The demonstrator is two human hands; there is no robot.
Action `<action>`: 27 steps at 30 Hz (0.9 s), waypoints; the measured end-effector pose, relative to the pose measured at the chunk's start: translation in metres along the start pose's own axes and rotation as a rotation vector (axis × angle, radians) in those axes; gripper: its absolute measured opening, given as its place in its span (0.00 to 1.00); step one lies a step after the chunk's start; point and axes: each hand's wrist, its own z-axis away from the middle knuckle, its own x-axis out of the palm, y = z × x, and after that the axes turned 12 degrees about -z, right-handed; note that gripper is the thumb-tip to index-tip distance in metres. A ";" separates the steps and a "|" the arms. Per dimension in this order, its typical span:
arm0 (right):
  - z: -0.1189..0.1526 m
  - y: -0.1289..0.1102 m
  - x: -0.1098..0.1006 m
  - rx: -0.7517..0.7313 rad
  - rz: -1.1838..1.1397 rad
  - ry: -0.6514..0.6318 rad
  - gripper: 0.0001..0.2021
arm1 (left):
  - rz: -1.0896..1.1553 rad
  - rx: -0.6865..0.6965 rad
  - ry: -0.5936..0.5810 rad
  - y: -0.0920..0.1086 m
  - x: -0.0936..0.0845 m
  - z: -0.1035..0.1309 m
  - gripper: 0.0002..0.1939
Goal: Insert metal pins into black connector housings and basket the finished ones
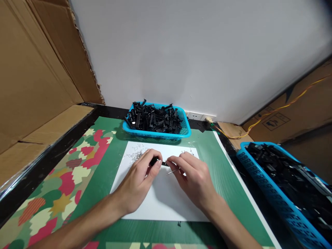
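My left hand [141,178] is closed around a small black plastic part [164,164], most of it hidden by the fingers. The part's slim end reaches across to my right hand [193,174], whose thumb and index finger pinch at it. A thin metal tool [171,171] sticks out from under the right fingers, pointing left and slightly down; its exact kind is hidden. Both hands are held above a white sheet of paper [166,204]. Beside the left hand, a loose pile of tiny bent wire pieces [137,155] lies on the paper.
A blue basket [157,134] full of black plastic parts [155,119] stands behind the paper. Another blue basket [272,186] with longer black pieces is at the right. Cardboard [38,69] walls the left side. A plug with coloured wires [249,129] lies by the wall sockets.
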 end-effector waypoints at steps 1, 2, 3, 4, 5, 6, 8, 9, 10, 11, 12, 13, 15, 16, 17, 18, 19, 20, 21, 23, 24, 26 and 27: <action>0.000 0.000 -0.001 -0.026 0.036 -0.005 0.07 | -0.010 -0.005 -0.008 0.002 -0.002 0.000 0.14; 0.000 0.000 -0.002 -0.052 0.069 -0.012 0.07 | -0.022 -0.005 -0.020 0.004 -0.003 0.000 0.14; 0.000 0.000 -0.003 -0.079 0.098 -0.022 0.08 | -0.034 -0.002 -0.034 0.005 -0.004 0.000 0.14; 0.000 -0.001 -0.003 -0.104 0.125 -0.036 0.08 | -0.047 0.004 -0.046 0.007 -0.005 0.001 0.14; 0.000 -0.001 -0.004 -0.130 0.150 -0.055 0.08 | -0.060 0.013 -0.055 0.008 -0.006 0.001 0.14; 0.000 -0.002 -0.004 -0.154 0.174 -0.074 0.09 | -0.076 0.023 -0.062 0.009 -0.006 0.001 0.14; 0.001 -0.002 -0.005 -0.201 0.213 -0.101 0.10 | -0.113 0.042 -0.072 0.009 -0.006 0.001 0.13; 0.001 -0.003 -0.006 -0.219 0.229 -0.101 0.10 | -0.126 0.050 -0.077 0.008 -0.006 0.001 0.13; 0.001 -0.003 -0.007 -0.237 0.243 -0.097 0.10 | -0.132 0.056 -0.081 0.008 -0.005 0.001 0.13; 0.000 -0.003 -0.007 -0.254 0.252 -0.091 0.10 | -0.132 0.059 -0.084 0.007 -0.005 0.001 0.13; 0.000 -0.003 -0.008 -0.273 0.259 -0.081 0.10 | -0.125 0.058 -0.085 0.006 -0.004 0.001 0.13; 0.000 -0.004 -0.009 -0.294 0.261 -0.075 0.10 | -0.111 0.057 -0.082 0.006 -0.004 0.001 0.14; -0.001 -0.004 -0.011 -0.339 0.260 -0.065 0.10 | -0.077 0.057 -0.065 0.005 -0.003 0.000 0.14; -0.001 -0.004 -0.011 -0.359 0.257 -0.063 0.10 | -0.061 0.054 -0.060 0.004 -0.003 -0.001 0.15; -0.001 -0.004 -0.012 -0.372 0.254 -0.059 0.10 | -0.045 0.052 -0.055 0.004 -0.003 -0.001 0.15; -0.001 -0.004 -0.012 -0.380 0.247 -0.058 0.10 | -0.028 0.052 -0.052 0.004 -0.003 -0.001 0.15; 0.000 -0.003 -0.011 -0.375 0.237 -0.060 0.10 | -0.011 0.050 -0.053 0.003 -0.003 -0.001 0.15; 0.001 -0.002 -0.011 -0.357 0.219 -0.061 0.10 | 0.008 0.046 -0.054 0.002 -0.003 -0.002 0.14; 0.002 0.000 -0.009 -0.326 0.192 -0.059 0.09 | 0.029 0.044 -0.054 0.002 -0.003 -0.002 0.14; 0.004 0.002 -0.006 -0.244 0.118 -0.030 0.07 | 0.073 0.037 -0.054 0.001 -0.003 -0.002 0.14; 0.005 0.003 -0.004 -0.201 0.074 -0.007 0.07 | 0.091 0.031 -0.056 0.001 -0.003 -0.002 0.14; 0.005 0.003 0.000 -0.121 -0.025 0.050 0.05 | 0.114 0.024 -0.050 0.001 -0.002 -0.002 0.14; 0.004 0.002 0.002 -0.079 -0.074 0.076 0.04 | 0.120 0.021 -0.047 0.001 -0.002 -0.002 0.14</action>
